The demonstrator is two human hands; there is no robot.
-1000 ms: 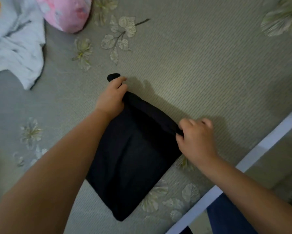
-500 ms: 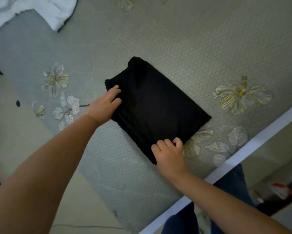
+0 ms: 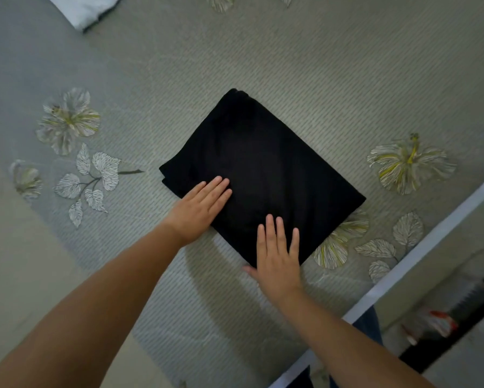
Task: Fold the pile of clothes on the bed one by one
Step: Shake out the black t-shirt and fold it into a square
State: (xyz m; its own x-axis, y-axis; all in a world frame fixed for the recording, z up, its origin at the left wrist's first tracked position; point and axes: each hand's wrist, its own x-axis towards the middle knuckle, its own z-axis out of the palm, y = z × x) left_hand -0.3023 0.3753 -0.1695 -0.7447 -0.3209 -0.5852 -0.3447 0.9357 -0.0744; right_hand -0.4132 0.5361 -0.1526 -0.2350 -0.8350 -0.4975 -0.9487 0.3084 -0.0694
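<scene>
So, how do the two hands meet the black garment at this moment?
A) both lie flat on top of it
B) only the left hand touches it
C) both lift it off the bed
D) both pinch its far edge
A: the left hand and the right hand rest with straight fingers on the folded black garment, which lies on the bed.

We count one black folded garment (image 3: 263, 175) lying on one bedsheet (image 3: 319, 65). We see two hands: one left hand (image 3: 198, 210) and one right hand (image 3: 277, 257), both flat on that garment. Of the right hand we can count four fingers (image 3: 270, 228) on the cloth and one thumb off its edge. One piece of white clothing (image 3: 86, 8) shows at the top edge; whether it is more than one item we cannot tell. On the sheet we count two full printed flowers (image 3: 68, 120), plus partly hidden ones, and one white bed edge (image 3: 420, 253). One red and white object (image 3: 436, 323) lies blurred on the floor.
</scene>
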